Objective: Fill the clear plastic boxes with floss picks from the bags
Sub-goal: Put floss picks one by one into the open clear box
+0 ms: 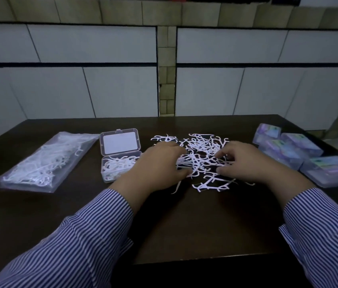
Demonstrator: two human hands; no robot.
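A loose pile of white floss picks is spread over the middle of the dark table. My left hand lies over the pile's left side, its fingers curled round a bunch of picks. My right hand is on the pile's right side, its fingertips pinching picks. Left of my hands an open clear plastic box stands with its lid up, its tray partly filled with picks. A clear bag of floss picks lies flat at the far left.
Several closed clear boxes with coloured labels are stacked at the table's right edge. A tiled wall rises behind the table. Both forearms wear striped sleeves.
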